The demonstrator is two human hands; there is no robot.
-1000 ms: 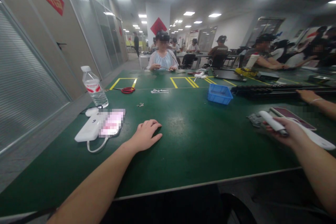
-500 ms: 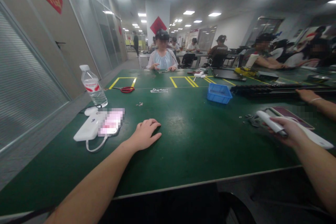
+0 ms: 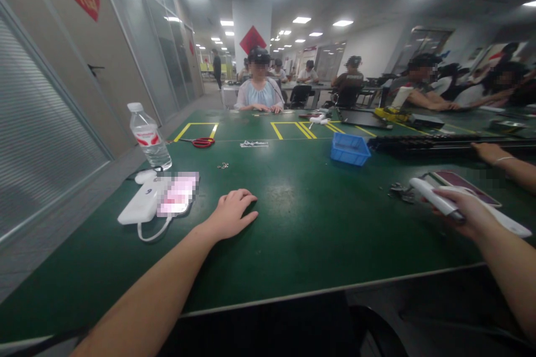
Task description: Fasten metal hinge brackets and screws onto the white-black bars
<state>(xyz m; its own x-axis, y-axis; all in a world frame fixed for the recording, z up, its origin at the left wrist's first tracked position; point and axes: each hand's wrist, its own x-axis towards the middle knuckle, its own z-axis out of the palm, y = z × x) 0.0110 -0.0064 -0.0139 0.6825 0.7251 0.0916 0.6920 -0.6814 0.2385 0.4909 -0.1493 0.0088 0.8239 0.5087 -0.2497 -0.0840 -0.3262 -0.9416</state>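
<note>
My left hand (image 3: pixel 231 214) lies flat on the green table (image 3: pixel 310 234), fingers loosely stretched out, holding nothing. Left of it sits a white power bank (image 3: pixel 140 206) with a looped cord, partly under a blurred pink item. My right hand (image 3: pixel 464 209) is closed round a white pen-shaped tool (image 3: pixel 433 198) with a dark tip, held just above the table at the right. Small dark metal parts (image 3: pixel 400 191) lie on the mat just left of the tool.
A water bottle (image 3: pixel 148 138), red scissors (image 3: pixel 203 143), small rings (image 3: pixel 223 165) and a blue bin (image 3: pixel 350 149) stand farther back. A long black rack (image 3: pixel 439 144) and another person's forearm (image 3: pixel 506 164) are at the right. Several people sit at tables behind.
My right hand with the white tool has drifted slightly right and back, uncovering the small dark parts. My left hand has stayed put.
</note>
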